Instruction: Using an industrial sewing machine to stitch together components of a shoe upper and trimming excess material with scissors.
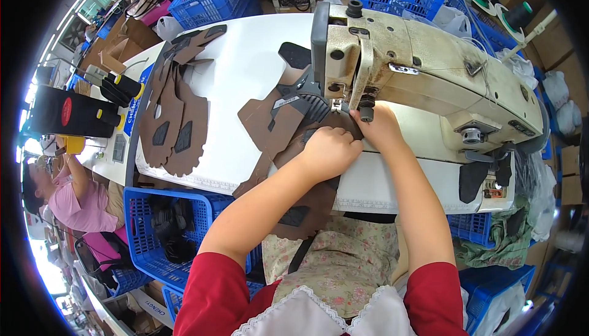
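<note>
Worktable: white worktable (245,69), spreading across the middle of the view, with a ruled scale along its near edge.
Sewing machine: cream-coloured sewing machine (423,60), worn and stained at the head, standing on the right part of the table.
Crate: blue lattice crate (140,231), below the table's near left edge, black items inside.
Workpiece: brown and black workpiece (270,130), lying left of and beneath the machine head; one portion hangs over the near edge toward the person's lap.
Stack: overlapping brown pieces (173,96) bearing black patches, at the table's left end, apart from the workpiece.
Left hand: left hand (334,152), fingers curled, resting on the workpiece just in front of the needle area; whether it pinches the material cannot be told.
Right hand: right hand (379,128), close beside the left, at the workpiece's right edge; fingertips partly hidden behind the machine head, grip not determinable.
Presser foot: small metal presser foot (336,106), just beyond both hands.
</note>
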Demonstrator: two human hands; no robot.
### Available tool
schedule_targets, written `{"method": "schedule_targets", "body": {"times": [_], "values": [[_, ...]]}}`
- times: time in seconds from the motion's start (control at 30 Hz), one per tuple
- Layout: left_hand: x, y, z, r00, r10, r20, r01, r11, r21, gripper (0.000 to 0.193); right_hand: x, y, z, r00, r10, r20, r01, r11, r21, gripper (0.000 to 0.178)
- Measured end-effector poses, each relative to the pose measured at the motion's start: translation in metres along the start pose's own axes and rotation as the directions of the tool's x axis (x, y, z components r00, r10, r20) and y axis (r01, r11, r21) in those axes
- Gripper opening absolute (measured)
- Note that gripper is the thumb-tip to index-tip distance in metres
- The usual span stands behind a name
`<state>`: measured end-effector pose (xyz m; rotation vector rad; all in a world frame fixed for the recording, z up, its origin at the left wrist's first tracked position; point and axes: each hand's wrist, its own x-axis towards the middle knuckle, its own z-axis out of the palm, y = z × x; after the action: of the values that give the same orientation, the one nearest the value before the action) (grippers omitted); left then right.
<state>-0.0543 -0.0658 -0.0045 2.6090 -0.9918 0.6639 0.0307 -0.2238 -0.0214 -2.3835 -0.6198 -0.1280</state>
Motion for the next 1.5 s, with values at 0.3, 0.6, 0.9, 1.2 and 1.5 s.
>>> {"method": "schedule_targets", "body": {"times": [0.3, 0.6, 0.9, 1.2, 1.5], "values": [[0.000, -0.001, 0.000, 0.999, -0.016, 0.037, 0.015, 1.000, 0.011, 0.007, 0.002, 0.006, 0.004, 0.994, -0.084, -0.072, 0.087, 0.995, 0.043, 0.025], [-0.001, 0.001, 0.000, 0.998, -0.036, 0.055, 0.036, 0.999, 0.000, 0.008, 0.000, 0.005, 0.004, 0.990, -0.079, -0.114, 0.083, 0.996, 0.031, 0.028], [-0.002, 0.001, 0.001, 0.999, -0.019, 0.044, 0.017, 0.999, 0.032, 0.008, 0.001, 0.009, 0.006, 0.999, -0.007, -0.033, 0.008, 1.000, 0.025, 0.025], [-0.001, 0.001, 0.002, 0.999, -0.017, 0.032, 0.016, 1.000, 0.023, 0.009, 0.003, 0.016, 0.010, 1.000, 0.005, -0.023, -0.005, 1.000, -0.009, 0.023], [-0.011, 0.018, -0.004, 0.988, -0.111, 0.110, 0.112, 0.994, -0.005, 0.015, 0.003, 0.004, 0.001, 1.000, -0.003, 0.007, 0.003, 1.000, -0.004, 0.026]]}}
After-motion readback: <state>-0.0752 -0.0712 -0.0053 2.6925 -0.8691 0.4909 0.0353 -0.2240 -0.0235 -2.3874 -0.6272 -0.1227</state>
